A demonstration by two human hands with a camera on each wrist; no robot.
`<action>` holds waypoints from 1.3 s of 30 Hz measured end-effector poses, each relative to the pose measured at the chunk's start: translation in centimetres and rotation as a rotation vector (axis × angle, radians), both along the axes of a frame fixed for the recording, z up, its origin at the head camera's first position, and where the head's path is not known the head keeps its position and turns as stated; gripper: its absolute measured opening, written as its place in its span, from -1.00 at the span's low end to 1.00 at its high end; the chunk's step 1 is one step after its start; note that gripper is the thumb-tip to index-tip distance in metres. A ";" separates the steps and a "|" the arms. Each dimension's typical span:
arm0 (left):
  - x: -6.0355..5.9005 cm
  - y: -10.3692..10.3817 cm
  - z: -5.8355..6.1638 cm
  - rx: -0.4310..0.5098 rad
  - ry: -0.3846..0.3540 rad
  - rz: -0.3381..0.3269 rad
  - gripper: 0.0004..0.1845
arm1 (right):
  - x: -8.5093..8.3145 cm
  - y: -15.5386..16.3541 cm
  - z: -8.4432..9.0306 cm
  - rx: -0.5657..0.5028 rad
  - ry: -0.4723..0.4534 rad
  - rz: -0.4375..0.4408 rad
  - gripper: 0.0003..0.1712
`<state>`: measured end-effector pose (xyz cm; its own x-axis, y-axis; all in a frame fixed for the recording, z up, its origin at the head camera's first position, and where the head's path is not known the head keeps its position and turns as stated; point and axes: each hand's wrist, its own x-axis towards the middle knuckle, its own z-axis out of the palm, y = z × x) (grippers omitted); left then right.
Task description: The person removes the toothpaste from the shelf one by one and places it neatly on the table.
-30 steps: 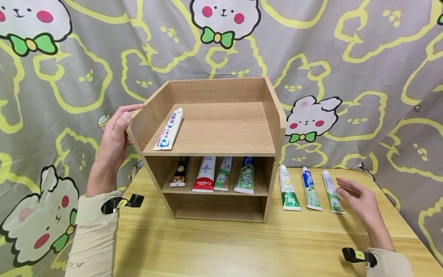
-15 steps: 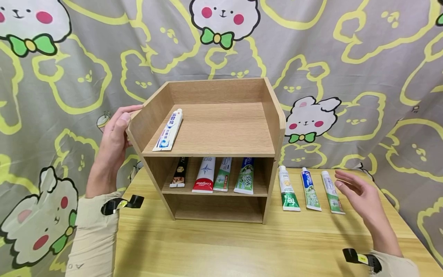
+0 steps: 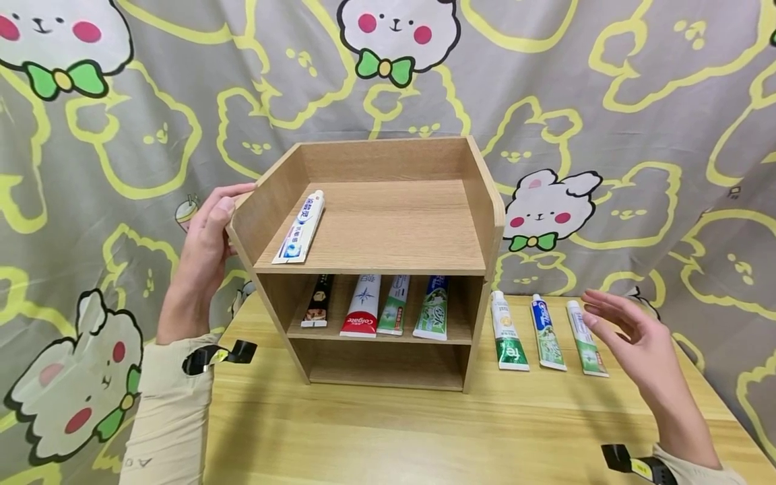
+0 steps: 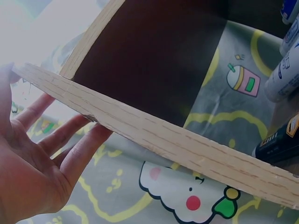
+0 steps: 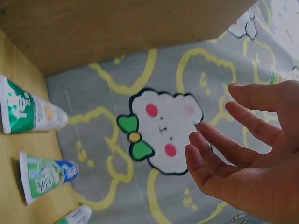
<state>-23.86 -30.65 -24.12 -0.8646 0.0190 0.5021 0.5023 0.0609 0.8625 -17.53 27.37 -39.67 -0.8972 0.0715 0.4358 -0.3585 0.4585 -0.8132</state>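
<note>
The right hand (image 3: 639, 340) is hovering, grip wide, near a toothpaste tube (image 3: 585, 338) lying lengthwise, cap pointing toward the curtain; the left hand (image 3: 203, 252), fingers straight, is touching the shelf (image 3: 491, 222).

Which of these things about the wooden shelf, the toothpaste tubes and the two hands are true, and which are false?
1. Three toothpaste tubes lie in a row on the light wooden table, right of the wooden shelf unit. True.
2. The right hand grips a tube. False: it hovers open above the table, holding nothing.
3. One white and blue toothpaste tube lies on the top shelf. True.
4. The middle shelf is bare. False: four tubes lie there side by side.
5. The left hand rests on the shelf unit's left side panel. True.
</note>
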 end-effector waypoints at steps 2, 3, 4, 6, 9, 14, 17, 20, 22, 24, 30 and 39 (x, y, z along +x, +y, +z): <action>0.0 0.1 0.0 0.000 -0.006 -0.001 -0.54 | 0.4 -0.4 0.6 0.000 -0.002 0.009 -0.48; 0.0 0.1 -0.1 -0.001 -0.007 0.000 -0.54 | 0.6 -0.7 0.8 0.001 0.002 0.017 -0.47; 0.0 0.1 -0.1 -0.001 -0.007 0.002 -0.54 | 0.8 -0.9 1.1 -0.003 0.008 0.028 -0.47; 0.0 0.1 -0.1 -0.004 -0.006 0.003 -0.54 | 1.2 -1.4 1.6 -0.010 0.025 0.052 -0.48; 0.0 0.2 -0.1 -0.005 -0.001 0.000 -0.54 | 1.8 -2.1 2.3 -0.029 0.053 0.092 -0.49; -0.1 0.2 0.0 -0.013 0.004 -0.002 -0.54 | 2.6 -3.4 3.3 -0.061 0.069 0.147 -0.50; -0.1 0.2 0.0 -0.015 0.001 0.001 -0.54 | 3.0 -4.0 3.6 -0.076 0.073 0.172 -0.47; -0.1 0.2 0.0 -0.022 0.002 0.004 -0.54 | 3.4 -4.6 3.8 -0.070 0.084 0.195 -0.44; -0.1 0.2 0.0 -0.027 0.005 0.006 -0.54 | 3.7 -5.0 4.0 -0.052 0.090 0.202 -0.43; -0.1 0.2 0.0 -0.031 0.007 0.006 -0.54 | 4.0 -5.5 4.2 -0.040 0.092 0.212 -0.42; 0.0 0.1 0.1 -0.030 0.001 0.009 -0.55 | 4.6 -7.0 4.5 -0.043 0.123 0.278 -0.40; 0.2 0.0 0.1 -0.033 -0.003 0.008 -0.55 | 4.8 -8.6 4.8 -0.108 0.168 0.401 -0.41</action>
